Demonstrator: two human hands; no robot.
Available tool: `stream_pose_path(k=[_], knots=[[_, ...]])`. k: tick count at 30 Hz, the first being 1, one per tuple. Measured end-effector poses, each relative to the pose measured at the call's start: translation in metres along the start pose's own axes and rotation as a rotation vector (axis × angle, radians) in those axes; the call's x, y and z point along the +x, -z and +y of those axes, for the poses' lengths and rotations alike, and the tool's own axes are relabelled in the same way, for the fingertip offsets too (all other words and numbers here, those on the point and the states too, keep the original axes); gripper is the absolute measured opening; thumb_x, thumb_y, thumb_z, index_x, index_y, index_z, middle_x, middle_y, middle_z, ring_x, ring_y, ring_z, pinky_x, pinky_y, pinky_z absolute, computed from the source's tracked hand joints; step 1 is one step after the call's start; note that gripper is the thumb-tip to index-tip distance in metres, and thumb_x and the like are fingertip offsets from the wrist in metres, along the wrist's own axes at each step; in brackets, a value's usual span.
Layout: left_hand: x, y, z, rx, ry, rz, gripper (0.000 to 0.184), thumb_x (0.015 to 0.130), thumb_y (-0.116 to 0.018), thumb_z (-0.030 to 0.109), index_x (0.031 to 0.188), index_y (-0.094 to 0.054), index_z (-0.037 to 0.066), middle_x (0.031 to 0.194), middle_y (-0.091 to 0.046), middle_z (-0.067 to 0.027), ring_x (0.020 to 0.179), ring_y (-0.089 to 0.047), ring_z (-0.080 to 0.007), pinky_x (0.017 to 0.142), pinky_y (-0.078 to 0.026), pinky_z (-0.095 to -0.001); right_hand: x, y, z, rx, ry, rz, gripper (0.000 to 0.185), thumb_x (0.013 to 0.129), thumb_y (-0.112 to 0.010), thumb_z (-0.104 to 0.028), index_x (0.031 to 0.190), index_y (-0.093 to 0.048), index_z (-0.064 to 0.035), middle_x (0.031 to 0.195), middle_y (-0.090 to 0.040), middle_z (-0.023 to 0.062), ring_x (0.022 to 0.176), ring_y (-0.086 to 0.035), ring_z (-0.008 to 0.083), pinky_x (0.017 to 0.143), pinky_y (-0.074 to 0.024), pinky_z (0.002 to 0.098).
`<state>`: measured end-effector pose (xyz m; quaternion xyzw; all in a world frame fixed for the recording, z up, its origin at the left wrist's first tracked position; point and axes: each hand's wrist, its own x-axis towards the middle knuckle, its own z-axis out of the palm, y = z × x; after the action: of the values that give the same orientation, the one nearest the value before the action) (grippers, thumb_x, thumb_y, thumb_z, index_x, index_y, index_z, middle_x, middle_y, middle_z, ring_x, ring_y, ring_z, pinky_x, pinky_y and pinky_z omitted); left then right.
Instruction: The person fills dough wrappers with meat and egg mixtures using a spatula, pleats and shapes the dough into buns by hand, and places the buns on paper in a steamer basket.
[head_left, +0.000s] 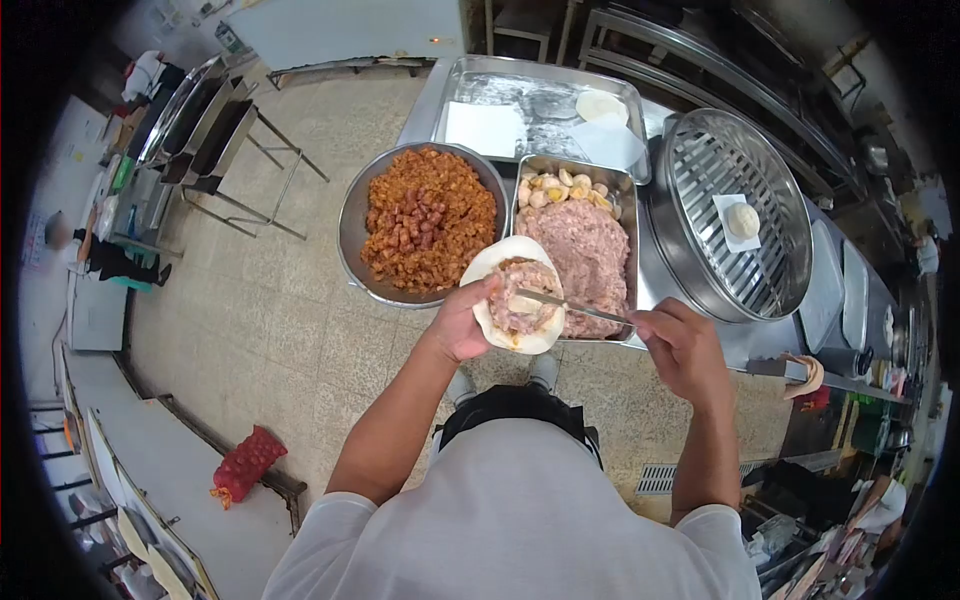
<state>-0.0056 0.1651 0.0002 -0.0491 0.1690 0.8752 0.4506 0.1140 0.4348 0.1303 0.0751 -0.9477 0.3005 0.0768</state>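
On my left hand [464, 322] rests a round white dough wrapper [534, 344], with the fingers curled round its left edge. A ring of pinkish meat filling [507, 312] lies on the dough, with some brown filling showing at its edges. My right hand [683, 348] is closed on the handle end of a thin metal filling spatula [590, 310]; the blade's tip touches the filling. Just beyond the dough stands a tray of minced meat [580, 240] with halved boiled eggs [565, 186] at its back. A metal bowl [352, 225] of reddish-brown filling [425, 222] is to the left.
Behind the tray is a floured metal tray [500, 80] with paper sheets [484, 128] and a dough round [601, 106]. At right, a slatted steamer [690, 270] holds one bun [742, 220] on paper. A red net sack [248, 466] lies on the left floor. Other people stand farther off.
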Motion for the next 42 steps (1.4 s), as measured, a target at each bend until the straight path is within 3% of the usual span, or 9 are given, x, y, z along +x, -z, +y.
stream_pose_path(k=[9,14,19,21,23,24,26,28,42], knots=[[0.008,-0.009,-0.015,0.091,0.01,-0.036,0.063,0.09,-0.064,0.029,0.142,-0.042,0.0,0.136,-0.056,-0.0183,0.124,-0.057,-0.0334,0.108,-0.042,-0.0507,-0.029,0.004,0.025,-0.104,-0.293,0.242,0.016,0.082,-0.068,-0.005,0.098,-0.07,-0.0053,0.077,-0.062,0.0146,0.071,-0.064,0.0333,0.064,-0.0509,0.0425],[0.007,0.004,-0.011,-0.06,0.078,-0.114,0.061,0.091,-0.063,0.027,0.142,-0.042,0.002,0.138,-0.054,-0.0169,0.123,-0.057,-0.033,0.107,-0.043,-0.0519,-0.036,-0.019,0.051,-0.609,-0.436,-0.246,0.014,0.086,-0.057,-0.011,0.09,-0.069,-0.0059,0.083,-0.063,0.0168,0.075,-0.066,0.0352,0.067,-0.0532,0.0438],[-0.002,-0.019,-0.031,-0.115,-0.045,-0.289,0.075,0.088,-0.063,0.041,0.149,-0.034,0.006,0.151,-0.04,-0.0191,0.137,-0.042,-0.037,0.113,-0.033,-0.0575,-0.018,-0.047,0.055,-0.647,-0.388,-0.311,0.017,0.088,-0.056,-0.013,0.093,-0.07,-0.0059,0.093,-0.063,0.0195,0.09,-0.064,0.0349,0.079,-0.0524,0.0447],[-0.005,-0.032,-0.032,-0.198,-0.058,-0.353,0.077,0.091,-0.061,0.044,0.151,-0.031,0.006,0.153,-0.036,-0.0195,0.139,-0.04,-0.0372,0.113,-0.033,-0.0578,-0.013,-0.061,0.043,-0.171,-0.182,0.036,0.025,0.095,-0.056,-0.022,0.106,-0.07,-0.0053,0.107,-0.064,0.0182,0.106,-0.061,0.0328,0.092,-0.0489,0.0428],[-0.003,-0.037,-0.028,-0.147,0.062,-0.247,0.081,0.09,-0.06,0.053,0.149,-0.034,0.004,0.151,-0.04,-0.0198,0.137,-0.042,-0.0368,0.114,-0.032,-0.0565,-0.021,-0.117,0.047,1.062,-0.662,0.138,0.051,0.101,-0.049,-0.045,0.131,-0.059,-0.0054,0.129,-0.059,0.0147,0.122,-0.055,0.0306,0.104,-0.0427,0.0423],[0.002,-0.026,-0.024,-0.167,0.185,-0.23,0.071,0.093,-0.062,0.042,0.146,-0.038,0.002,0.145,-0.048,-0.0183,0.132,-0.049,-0.0329,0.111,-0.038,-0.0512,-0.017,-0.124,0.031,1.06,-0.656,0.135,0.051,0.101,-0.049,-0.045,0.131,-0.059,-0.0054,0.129,-0.059,0.0147,0.122,-0.055,0.0306,0.104,-0.0427,0.0423],[0.0,-0.011,-0.028,0.137,0.202,-0.074,0.063,0.094,-0.063,0.032,0.144,-0.04,0.001,0.142,-0.051,-0.017,0.129,-0.052,-0.0304,0.109,-0.042,-0.0481,-0.01,-0.135,0.001,2.118,-0.678,-0.066,0.073,0.1,-0.034,-0.063,0.145,-0.043,-0.0058,0.143,-0.051,0.0117,0.133,-0.047,0.0285,0.111,-0.0366,0.0442],[-0.001,-0.01,-0.026,0.388,0.244,0.122,0.052,0.095,-0.061,0.007,0.142,-0.042,0.001,0.136,-0.055,-0.0137,0.122,-0.057,-0.0243,0.104,-0.048,-0.0412,-0.009,-0.144,-0.006,2.117,-0.681,-0.07,0.077,0.098,-0.031,-0.066,0.147,-0.039,-0.0071,0.145,-0.048,0.012,0.134,-0.046,0.0287,0.112,-0.0356,0.045],[-0.036,-0.024,-0.007,0.381,0.083,0.05,0.061,0.092,-0.064,0.009,0.146,-0.035,0.006,0.137,-0.052,-0.0118,0.129,-0.05,-0.0227,0.107,-0.045,-0.04,0.001,-0.115,-0.027,1.872,-0.618,-0.139,0.066,0.101,-0.033,-0.059,0.144,-0.041,-0.0099,0.141,-0.051,0.0122,0.13,-0.05,0.0281,0.11,-0.039,0.0455]])
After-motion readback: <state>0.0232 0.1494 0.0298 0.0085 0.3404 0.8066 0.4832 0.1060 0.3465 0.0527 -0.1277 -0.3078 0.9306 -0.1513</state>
